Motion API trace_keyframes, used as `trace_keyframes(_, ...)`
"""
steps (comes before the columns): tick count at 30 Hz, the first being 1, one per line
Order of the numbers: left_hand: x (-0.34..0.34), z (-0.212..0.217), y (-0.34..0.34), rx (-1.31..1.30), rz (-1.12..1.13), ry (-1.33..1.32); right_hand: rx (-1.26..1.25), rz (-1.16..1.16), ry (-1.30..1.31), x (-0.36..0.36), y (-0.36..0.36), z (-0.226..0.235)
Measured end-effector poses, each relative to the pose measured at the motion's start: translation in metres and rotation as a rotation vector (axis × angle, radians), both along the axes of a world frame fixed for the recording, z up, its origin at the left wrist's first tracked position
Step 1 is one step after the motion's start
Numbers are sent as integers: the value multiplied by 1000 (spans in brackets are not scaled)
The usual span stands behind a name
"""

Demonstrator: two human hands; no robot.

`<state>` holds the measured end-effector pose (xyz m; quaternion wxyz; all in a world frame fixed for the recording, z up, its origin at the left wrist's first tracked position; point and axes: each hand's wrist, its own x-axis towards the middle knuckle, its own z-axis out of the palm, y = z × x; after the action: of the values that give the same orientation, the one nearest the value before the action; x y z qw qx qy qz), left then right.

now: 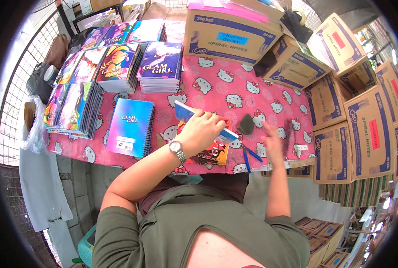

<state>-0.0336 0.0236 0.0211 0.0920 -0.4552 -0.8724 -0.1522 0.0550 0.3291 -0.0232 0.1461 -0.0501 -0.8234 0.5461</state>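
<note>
My left hand [202,130], with a metal watch on its wrist, is closed over a notebook [184,110] tilted on its edge, its blue cover showing on both sides of my fingers. Under it lies a notebook with an orange and red cover [220,157], partly hidden by my hand. To the right, my right hand [271,139] is raised over the table, fingers apart and slightly blurred, with nothing visible in them. Between the hands lie a dark green lump [246,125] and blue-handled pliers [251,154]. Black spiral wires [289,136] rest just right of my right hand.
A blue-pink spiral notebook [130,127] lies left of my hands. Stacks of spiral notebooks [159,67] fill the table's far left. Cardboard boxes [230,35] stand along the back, and more boxes [368,134] are piled at the right. A pink patterned cloth [208,80] covers the table.
</note>
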Motion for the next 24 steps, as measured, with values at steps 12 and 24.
trace_keyframes(12,-11,-13,17,335,-3,-60,226,167,149,-13,-60,30)
trace_keyframes(24,-18,-9,18,347,-52,-76,79,93,162,5,-74,17)
